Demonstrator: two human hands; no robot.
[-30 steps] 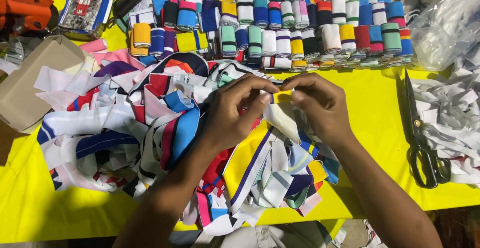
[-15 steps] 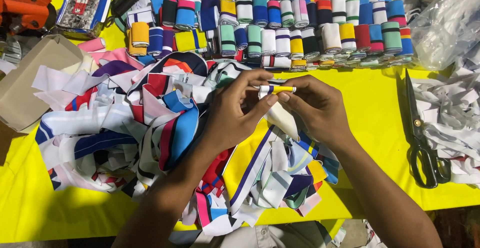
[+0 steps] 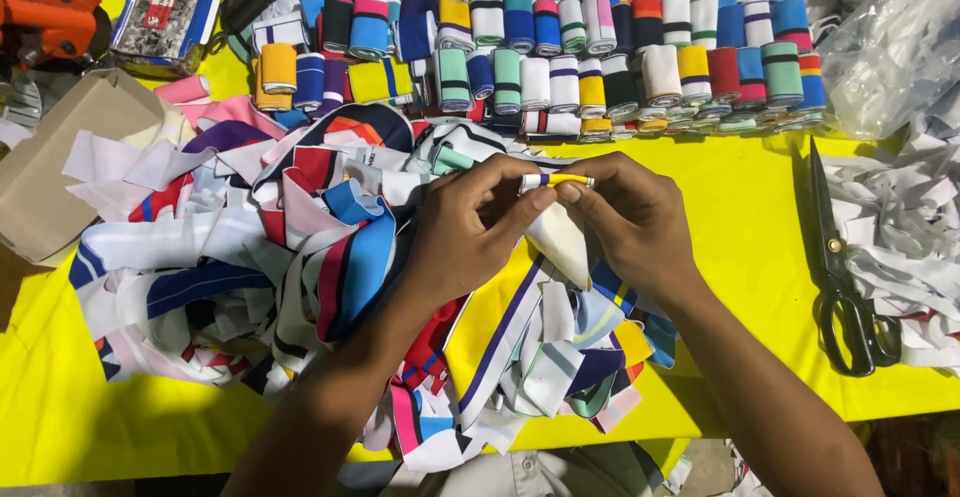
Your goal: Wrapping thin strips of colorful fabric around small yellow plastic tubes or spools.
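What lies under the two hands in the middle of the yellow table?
Under the left hand and right hand lies a heap of striped fabric strips on the yellow table. The table surface beneath the heap is hidden.

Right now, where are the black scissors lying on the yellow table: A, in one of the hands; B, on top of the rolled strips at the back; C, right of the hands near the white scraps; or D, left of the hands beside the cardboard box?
C: the black scissors lie flat on the yellow table, right of both hands and beside the white scraps.
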